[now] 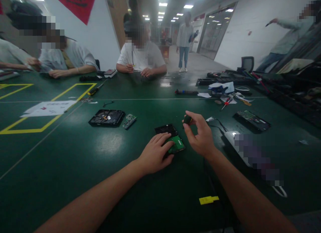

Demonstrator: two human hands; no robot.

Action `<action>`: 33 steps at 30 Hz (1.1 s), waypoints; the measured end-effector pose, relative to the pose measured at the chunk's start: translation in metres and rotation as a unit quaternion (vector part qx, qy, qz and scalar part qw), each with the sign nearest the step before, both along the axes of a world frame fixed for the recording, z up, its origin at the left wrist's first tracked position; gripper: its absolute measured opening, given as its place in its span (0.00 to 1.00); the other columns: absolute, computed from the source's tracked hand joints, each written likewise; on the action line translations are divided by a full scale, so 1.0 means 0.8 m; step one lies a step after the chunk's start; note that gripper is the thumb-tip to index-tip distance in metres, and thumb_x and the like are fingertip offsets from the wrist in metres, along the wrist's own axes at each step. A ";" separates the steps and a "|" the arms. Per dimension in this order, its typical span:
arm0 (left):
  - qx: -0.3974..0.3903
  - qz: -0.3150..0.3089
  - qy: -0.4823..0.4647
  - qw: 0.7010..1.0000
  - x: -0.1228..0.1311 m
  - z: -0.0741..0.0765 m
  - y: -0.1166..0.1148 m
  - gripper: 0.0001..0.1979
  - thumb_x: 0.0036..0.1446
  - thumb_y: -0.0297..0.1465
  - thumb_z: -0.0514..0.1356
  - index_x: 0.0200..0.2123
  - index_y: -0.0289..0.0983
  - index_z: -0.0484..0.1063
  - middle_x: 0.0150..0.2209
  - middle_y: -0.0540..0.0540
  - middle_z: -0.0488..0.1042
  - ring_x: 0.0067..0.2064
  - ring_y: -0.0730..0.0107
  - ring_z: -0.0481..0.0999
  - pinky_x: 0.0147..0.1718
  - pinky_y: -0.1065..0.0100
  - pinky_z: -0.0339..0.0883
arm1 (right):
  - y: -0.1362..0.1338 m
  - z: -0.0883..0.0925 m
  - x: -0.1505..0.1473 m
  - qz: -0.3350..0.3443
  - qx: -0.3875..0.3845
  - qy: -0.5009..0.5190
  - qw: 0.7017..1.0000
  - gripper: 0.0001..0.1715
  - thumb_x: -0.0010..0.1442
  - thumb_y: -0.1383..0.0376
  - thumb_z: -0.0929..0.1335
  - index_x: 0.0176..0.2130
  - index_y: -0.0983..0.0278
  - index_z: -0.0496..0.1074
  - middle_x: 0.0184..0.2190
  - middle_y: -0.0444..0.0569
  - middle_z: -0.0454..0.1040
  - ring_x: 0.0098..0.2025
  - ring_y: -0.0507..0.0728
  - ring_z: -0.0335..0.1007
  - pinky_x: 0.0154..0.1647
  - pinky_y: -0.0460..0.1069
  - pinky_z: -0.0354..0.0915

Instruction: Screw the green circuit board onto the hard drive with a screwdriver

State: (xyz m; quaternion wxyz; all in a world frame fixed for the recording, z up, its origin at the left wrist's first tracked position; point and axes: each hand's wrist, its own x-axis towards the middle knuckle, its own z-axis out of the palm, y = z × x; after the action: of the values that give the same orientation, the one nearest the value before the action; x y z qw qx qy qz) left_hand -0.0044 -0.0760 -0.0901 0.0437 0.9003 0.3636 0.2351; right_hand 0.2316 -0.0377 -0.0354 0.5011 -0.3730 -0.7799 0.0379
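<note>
My left hand rests over the hard drive (whether that grip closes on it, I can't tell); just beside, my right hand pinches a small dark handle. A pale device flanks the right wrist. The counter stretches left past yellow tape; someone in white is at its far edge.

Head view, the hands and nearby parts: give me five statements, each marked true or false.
1. The left hand touches the green-boarded hard drive. True.
2. The right hand is empty. False: it pinches a small dark object.
3. The red-handled screwdriver lies to the left of that drive. False: it lies to the right, farther back.
4. The yellow tag lies nearer the wearer than the drive. True.
5. The loose circuit board lies inside the black casing. False: it lies beside it.
</note>
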 end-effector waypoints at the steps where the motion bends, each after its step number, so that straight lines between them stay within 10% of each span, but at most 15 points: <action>1: -0.001 0.000 -0.002 1.000 0.000 -0.001 0.001 0.23 0.63 0.36 0.65 0.60 0.39 0.71 0.69 0.34 0.65 0.70 0.43 0.65 0.68 0.42 0.62 | 0.000 0.001 -0.001 -0.001 0.006 -0.002 1.000 0.32 0.68 0.68 0.69 0.68 0.51 0.65 0.55 0.53 0.74 0.50 0.62 0.76 0.51 0.61 0.77; 33: -0.008 0.002 0.007 1.000 0.000 0.001 0.000 0.23 0.63 0.35 0.65 0.60 0.39 0.71 0.69 0.35 0.65 0.70 0.43 0.65 0.68 0.41 0.62 | 0.003 -0.012 -0.001 0.030 -0.066 0.035 0.997 0.34 0.74 0.67 0.63 0.73 0.52 0.53 0.61 0.56 0.73 0.51 0.60 0.80 0.58 0.64 0.75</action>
State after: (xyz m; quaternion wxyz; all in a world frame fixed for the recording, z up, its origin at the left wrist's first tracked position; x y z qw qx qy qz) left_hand -0.0043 -0.0761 -0.0896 0.0477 0.9010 0.3675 0.2257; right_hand 0.2307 -0.0354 -0.0446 0.5011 -0.3802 -0.7685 0.1173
